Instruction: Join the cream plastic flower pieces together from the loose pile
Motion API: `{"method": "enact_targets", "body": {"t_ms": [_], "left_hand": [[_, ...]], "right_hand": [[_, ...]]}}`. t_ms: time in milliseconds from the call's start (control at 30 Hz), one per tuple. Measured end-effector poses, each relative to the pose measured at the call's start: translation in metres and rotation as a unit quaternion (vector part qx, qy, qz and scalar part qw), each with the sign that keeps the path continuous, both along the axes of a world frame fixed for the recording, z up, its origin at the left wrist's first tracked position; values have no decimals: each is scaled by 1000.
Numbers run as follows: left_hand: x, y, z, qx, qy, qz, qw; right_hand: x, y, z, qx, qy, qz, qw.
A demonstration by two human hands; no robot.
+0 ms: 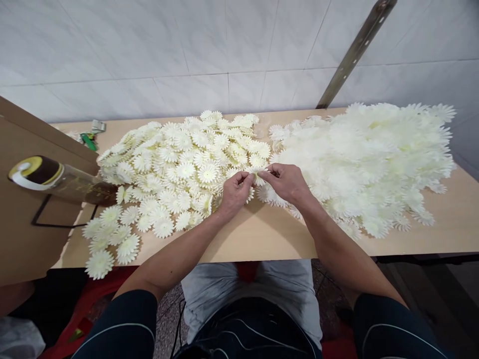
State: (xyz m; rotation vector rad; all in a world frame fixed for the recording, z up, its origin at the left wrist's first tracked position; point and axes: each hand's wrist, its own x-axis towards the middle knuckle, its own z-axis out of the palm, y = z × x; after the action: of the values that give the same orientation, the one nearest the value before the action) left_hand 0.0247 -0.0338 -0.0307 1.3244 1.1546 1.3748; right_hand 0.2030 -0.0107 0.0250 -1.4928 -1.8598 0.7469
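Note:
My left hand [235, 192] and my right hand [286, 183] meet over the middle of the wooden table [262, 234]. Both pinch one small cream daisy-shaped flower piece [258, 178] between thumb and fingers. To the left lies a spread of cream flower pieces with yellowish centres [175, 169]. On the right sits a thick heap of whiter flower pieces [374, 159]. A few loose flowers [275, 198] lie just under my right hand.
A brown cardboard box [26, 209] stands at the left with a clear bottle with a dark cap [48, 177] lying on it. A green object [89, 141] lies at the table's back left. A metal strut [355, 50] leans against the tiled wall.

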Motion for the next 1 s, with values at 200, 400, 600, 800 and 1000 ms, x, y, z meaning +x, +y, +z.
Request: {"method": "enact_targets", "body": {"t_ms": [200, 400, 600, 800, 1000], "left_hand": [[1, 2, -2, -2, -32, 7, 999], [0, 1, 1, -19, -31, 21, 999], [2, 3, -2, -42, -49, 38, 997], [3, 7, -8, -61, -74, 77, 992], [2, 7, -11, -56, -66, 78, 993]], "right_hand": [[-5, 1, -1, 18, -56, -8, 998], [-3, 3, -4, 40, -57, -7, 998], [-2, 2, -1, 14, 29, -3, 999], [8, -1, 5, -113, 155, 74, 979], [17, 1, 12, -98, 276, 74, 953]]}}
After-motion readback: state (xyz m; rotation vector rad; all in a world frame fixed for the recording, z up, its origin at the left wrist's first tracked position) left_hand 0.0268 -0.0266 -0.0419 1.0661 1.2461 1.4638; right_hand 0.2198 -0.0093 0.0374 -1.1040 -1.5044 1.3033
